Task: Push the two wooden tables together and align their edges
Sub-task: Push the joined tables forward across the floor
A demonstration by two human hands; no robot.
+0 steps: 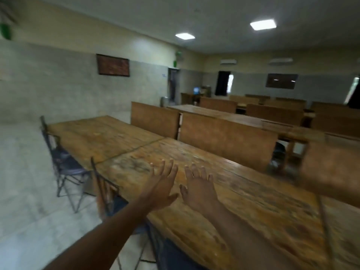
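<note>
Two worn wooden tables stand end to end: the far table [101, 137] at the left and the near table [243, 195] running toward me. A thin dark seam between them crosses from the chair side to the bench side. My left hand [161, 187] and my right hand [198, 189] are raised side by side over the near table, fingers spread, holding nothing. Whether the palms touch the wood is unclear in the blur.
Two metal folding chairs, one [64, 162] by the far table and one [109, 193] by the near table, stand along the left side. Wooden bench backs [224, 139] line the right side. More tables and benches [272, 112] fill the room behind. Tiled floor [25, 182] lies left.
</note>
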